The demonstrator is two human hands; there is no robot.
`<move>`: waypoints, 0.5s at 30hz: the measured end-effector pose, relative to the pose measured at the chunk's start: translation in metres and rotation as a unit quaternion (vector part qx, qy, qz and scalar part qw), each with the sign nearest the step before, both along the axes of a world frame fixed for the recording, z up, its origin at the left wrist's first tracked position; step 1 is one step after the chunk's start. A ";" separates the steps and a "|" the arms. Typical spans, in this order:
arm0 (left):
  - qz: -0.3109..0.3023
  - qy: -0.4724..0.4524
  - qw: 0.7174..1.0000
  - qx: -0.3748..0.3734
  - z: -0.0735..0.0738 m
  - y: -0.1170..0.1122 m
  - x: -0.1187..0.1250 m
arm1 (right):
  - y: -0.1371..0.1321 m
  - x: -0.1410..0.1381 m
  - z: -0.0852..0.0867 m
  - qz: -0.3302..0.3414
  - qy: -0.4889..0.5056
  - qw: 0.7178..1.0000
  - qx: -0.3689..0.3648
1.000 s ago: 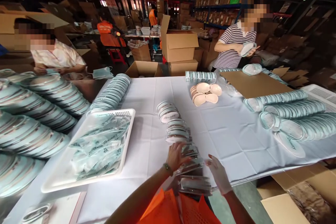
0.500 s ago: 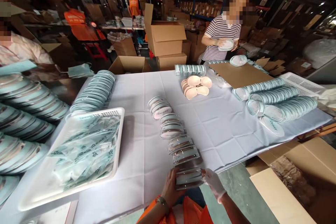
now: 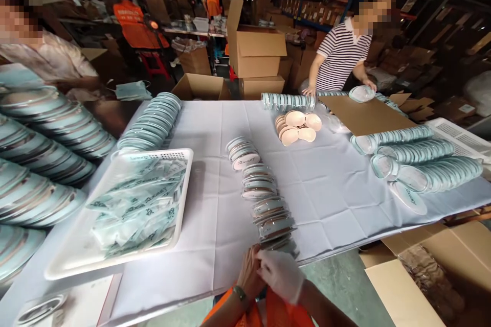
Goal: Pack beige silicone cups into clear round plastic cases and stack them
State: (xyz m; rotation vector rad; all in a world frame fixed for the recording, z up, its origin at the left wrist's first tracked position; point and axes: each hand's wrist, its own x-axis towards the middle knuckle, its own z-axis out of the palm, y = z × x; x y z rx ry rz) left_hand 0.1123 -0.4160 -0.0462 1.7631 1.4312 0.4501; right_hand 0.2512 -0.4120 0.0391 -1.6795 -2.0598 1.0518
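Observation:
My left hand (image 3: 248, 275), bare with a wrist band, and my right hand (image 3: 282, 275) in a white glove meet at the table's near edge. The gloved hand lies over the left fingers, and whatever is between them is hidden. Just beyond them starts a row of round clear-lidded cases (image 3: 264, 199) that leans in small stacks up the middle of the white tablecloth (image 3: 333, 199). Orange fabric (image 3: 268, 314) sits right below my hands.
A white basket (image 3: 76, 260) of sachets stands at left, with long rolls of pale blue cases (image 3: 42, 163) beyond it and more (image 3: 422, 158) at right. Beige puffs (image 3: 297, 126) lie mid-table. Open cardboard boxes (image 3: 422, 281) stand at lower right. A person in stripes (image 3: 339, 56) works across the table.
Half a second ago both hands gripped a small stack of cases at the near end of the row. That stack is out of sight and the hands have closed together.

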 end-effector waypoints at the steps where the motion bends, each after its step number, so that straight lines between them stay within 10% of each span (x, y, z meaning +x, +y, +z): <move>1: 0.004 -0.035 0.999 0.003 -0.003 -0.001 -0.002 | -0.001 0.014 0.003 0.022 -0.038 0.999 0.028; 6: -0.004 -0.028 0.999 -0.017 0.004 0.003 0.006 | 0.002 0.104 -0.037 0.037 -0.183 0.974 0.127; 11: 0.061 0.054 0.996 -0.023 0.016 0.026 0.024 | 0.032 0.134 -0.099 0.025 -0.155 0.969 0.193; 15: 0.166 0.047 0.985 0.003 0.007 0.023 0.020 | 0.076 0.132 -0.093 0.090 -0.075 0.971 0.207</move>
